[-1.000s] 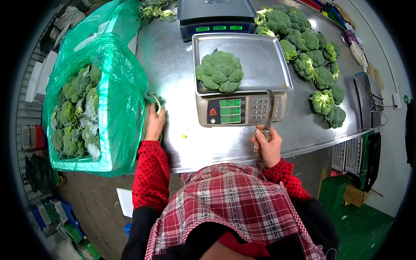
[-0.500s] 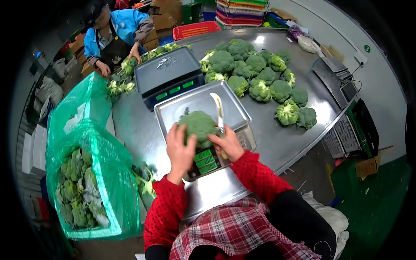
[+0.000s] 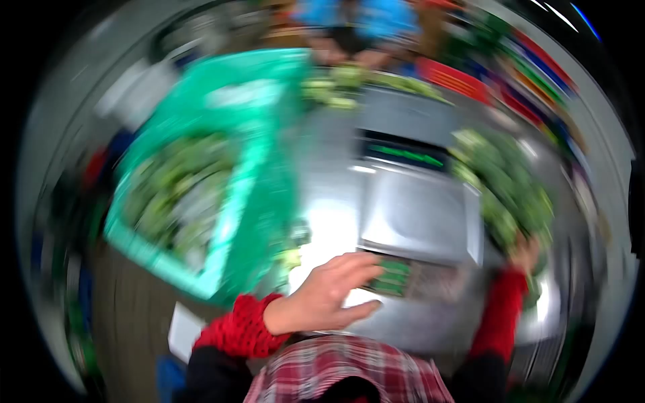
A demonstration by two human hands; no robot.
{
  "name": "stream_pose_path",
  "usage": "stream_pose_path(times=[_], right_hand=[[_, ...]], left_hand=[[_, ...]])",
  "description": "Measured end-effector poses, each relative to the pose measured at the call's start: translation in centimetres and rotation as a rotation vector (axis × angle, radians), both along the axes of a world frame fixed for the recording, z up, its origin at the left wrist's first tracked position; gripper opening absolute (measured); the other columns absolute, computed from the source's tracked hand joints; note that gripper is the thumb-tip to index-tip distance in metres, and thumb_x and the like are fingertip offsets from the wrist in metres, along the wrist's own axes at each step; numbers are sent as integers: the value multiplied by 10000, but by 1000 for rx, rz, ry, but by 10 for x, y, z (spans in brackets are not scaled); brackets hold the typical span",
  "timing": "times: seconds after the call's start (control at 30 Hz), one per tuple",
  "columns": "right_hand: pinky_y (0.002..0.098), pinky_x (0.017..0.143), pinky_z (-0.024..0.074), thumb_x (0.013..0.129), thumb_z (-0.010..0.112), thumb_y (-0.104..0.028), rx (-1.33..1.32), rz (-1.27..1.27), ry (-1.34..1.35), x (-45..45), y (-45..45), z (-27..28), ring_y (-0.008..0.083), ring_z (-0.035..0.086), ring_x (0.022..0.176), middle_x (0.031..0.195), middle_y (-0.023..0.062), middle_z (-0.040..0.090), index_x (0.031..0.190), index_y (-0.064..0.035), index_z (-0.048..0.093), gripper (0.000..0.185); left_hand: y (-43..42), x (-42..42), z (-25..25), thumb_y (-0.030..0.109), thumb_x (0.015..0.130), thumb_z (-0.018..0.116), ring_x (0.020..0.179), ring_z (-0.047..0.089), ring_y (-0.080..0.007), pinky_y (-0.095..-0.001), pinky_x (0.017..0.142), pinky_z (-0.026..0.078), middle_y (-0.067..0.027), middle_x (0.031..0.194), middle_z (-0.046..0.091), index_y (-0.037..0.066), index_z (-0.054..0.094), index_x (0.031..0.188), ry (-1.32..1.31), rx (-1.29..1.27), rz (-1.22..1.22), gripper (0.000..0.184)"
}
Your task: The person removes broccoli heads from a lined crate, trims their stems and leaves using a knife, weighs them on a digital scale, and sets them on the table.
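My left hand (image 3: 329, 292) is held with its fingers stretched out and thumb apart, holding nothing. It hovers just left of the green-lit display (image 3: 391, 277) of the near scale, whose shiny metal pan (image 3: 418, 215) lies beyond. Off to the right, my right hand (image 3: 524, 254) is at the near end of the broccoli pile (image 3: 507, 181). Motion smears its fingers, so whether it grips a broccoli head is not visible. I cannot make out the knife anywhere.
A box lined with a green plastic bag (image 3: 259, 201) holds broccoli at left. A second scale (image 3: 406, 114) stands behind the first. Across the metal table (image 3: 329, 168), a person in blue (image 3: 386, 19) has their hands near broccoli pieces. Stacked coloured crates (image 3: 537, 74) rise at back right.
The view has swung left and blurred. The broccoli head and knife are gone from over the near scale. My hands have separated, the right reaching to the pile, the left opened out.
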State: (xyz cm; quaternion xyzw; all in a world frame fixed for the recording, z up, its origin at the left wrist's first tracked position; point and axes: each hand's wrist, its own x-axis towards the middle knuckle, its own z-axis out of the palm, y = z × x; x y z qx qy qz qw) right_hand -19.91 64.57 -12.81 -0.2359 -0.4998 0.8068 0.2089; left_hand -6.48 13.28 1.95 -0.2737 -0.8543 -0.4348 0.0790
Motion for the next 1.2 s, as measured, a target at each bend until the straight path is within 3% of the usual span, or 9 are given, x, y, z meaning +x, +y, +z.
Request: stream_pose_path(times=[0.13,0.17,0.3,0.47,0.6,0.7,0.87,1.0,1.2], right_hand=[[235,516,421,944,606,-415,197,3,-12,35,23,-9,65,515,623,1202,175,651,1379,-94,509,549],[211,436,308,948,632,-337,222,-45,1,51,-4,3,30,356,496,1112,141,687,1362,-81,524,498],[198,412,296,951,639,-286,353,38,10,9,-114,-2,22,378,478,975,89,689,1305,-52,551,433],[173,398,302,934,622,-185,590,191,-102,41,-173,44,15,398,466,892,45,646,1252,-16,549,367],[320,785,515,863,670,-192,795,395,-118,60,-225,38,174,623,852,908,54,646,1153,4,621,353],[305,732,510,867,705,-216,712,653,4,50,-263,35,148,625,782,872,97,669,1107,13,628,341],[286,812,510,868,704,-208,704,594,-168,85,-237,26,125,629,862,895,66,666,1135,-2,646,342],[229,689,486,879,698,-171,615,454,-198,116,-209,19,66,574,759,824,-24,616,1152,-4,627,328],[276,691,472,868,710,-204,529,558,-294,129,-230,6,96,554,753,830,16,608,1167,18,619,384]], left_hand=[[-113,-4,46,243,763,768,1055,629,-309,-408,857,513,-145,1164,642,36,631,1167,266,-294,318,475],[-152,-15,55,252,758,767,1024,640,-307,-406,834,520,-141,1142,652,37,640,1145,284,-342,463,460],[-321,-103,10,256,728,710,1037,607,-344,-430,822,518,-166,1126,631,39,602,1152,59,-821,1084,488],[-354,-212,-69,190,631,800,1276,443,-367,-498,1043,391,-201,1387,460,130,455,1384,288,-937,650,830],[-376,-240,-87,315,705,811,1303,425,-410,-500,1084,353,-232,1373,499,51,452,1402,309,-1096,639,827],[-477,-198,-94,17,532,796,1352,334,-433,-469,1110,336,-240,1459,380,11,375,1422,186,-1080,774,985],[-488,-182,-88,31,499,786,1297,360,-447,-459,1082,361,-234,1437,391,-45,402,1338,227,-1114,852,926],[-421,-167,-47,30,518,779,1283,365,-440,-464,1044,394,-205,1408,405,-34,420,1271,83,-1072,927,836],[-449,-192,-83,12,562,761,1411,255,-387,-455,1042,401,-164,1556,252,65,311,1470,-74,-1139,1021,1015]])
